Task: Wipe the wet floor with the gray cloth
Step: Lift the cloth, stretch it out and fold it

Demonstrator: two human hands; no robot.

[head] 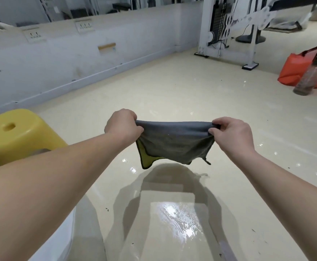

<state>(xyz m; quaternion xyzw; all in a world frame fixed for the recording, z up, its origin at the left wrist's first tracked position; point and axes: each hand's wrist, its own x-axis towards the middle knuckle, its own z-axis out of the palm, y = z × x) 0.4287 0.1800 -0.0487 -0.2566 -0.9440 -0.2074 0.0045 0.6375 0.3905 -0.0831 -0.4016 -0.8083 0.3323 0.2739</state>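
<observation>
The soft gray microfibre cloth with a yellow-green underside [174, 143] is being held stretched in the air between both hands, above the glossy cream floor [172, 91]. The step in hand is judged to be the spreading of the cloth before it is laid down, since no wiping contact is being made yet.

For this to be done well, the cloth should be lowered flat, so that a broad face is being pressed to the floor and not a bunched edge. The shining wet patch [178, 221] nearer the body is being left untouched and is probably where the strokes should be aimed. Overlapping passes are advised, with the water being drawn inward and not pushed outward toward the round yellow plastic stool [18, 132] on the left.

The cloth's upper hem is being pinched at its left corner by the left hand [123, 124], whose fingers are curled over the fabric. The right corner is being gripped between the thumb and curled fingers of the right hand [231, 133]. The rest of the cloth is hanging below and between the two hands, with its lower edge clear of the floor and its shadow being cast just beneath it.
</observation>
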